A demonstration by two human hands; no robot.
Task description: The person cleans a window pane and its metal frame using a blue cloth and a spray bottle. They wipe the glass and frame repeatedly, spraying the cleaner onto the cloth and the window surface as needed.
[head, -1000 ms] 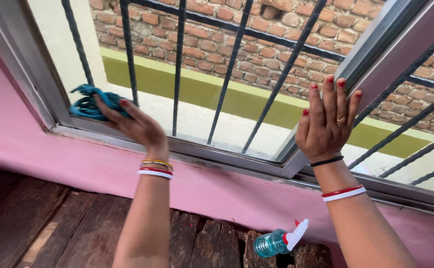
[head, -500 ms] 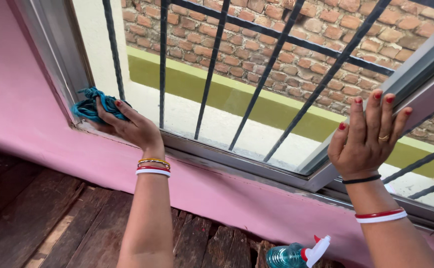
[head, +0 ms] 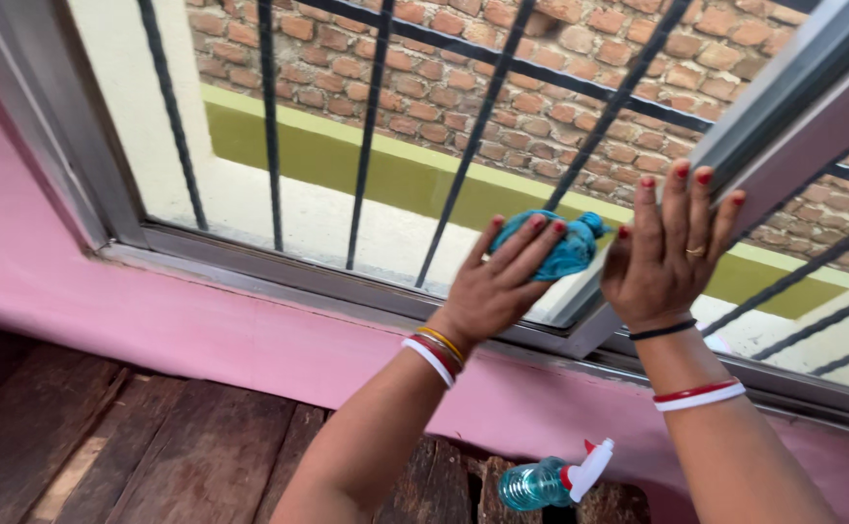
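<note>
Glass fills the sliding window pane [head: 327,194], and everything here sits around that pane. You have two hands up. Your left hand [head: 497,281] presses one crumpled teal cloth [head: 550,243] flat against the pane's lower right corner, fingers spread over the soft, bunched fabric. Your right hand [head: 662,257] lies open, fingers together and straight, palm flat on the smooth grey metal sash frame [head: 783,107] just right of the cloth, holding nothing. One gold ring shows on that hand; bangles in red, white and yellow circle both wrists. Behind the pane you can count five dark twisted iron bars [head: 371,126], crossed by one flat rail. Beyond them stands a rough red brick wall [head: 580,107]. Below the pane runs a matte pink wall [head: 201,330], then worn, cracked wooden planks [head: 152,446]. One clear blue plastic spray bottle [head: 546,478], with a white and red trigger, lies on its side on the planks beneath your right hand.
</note>
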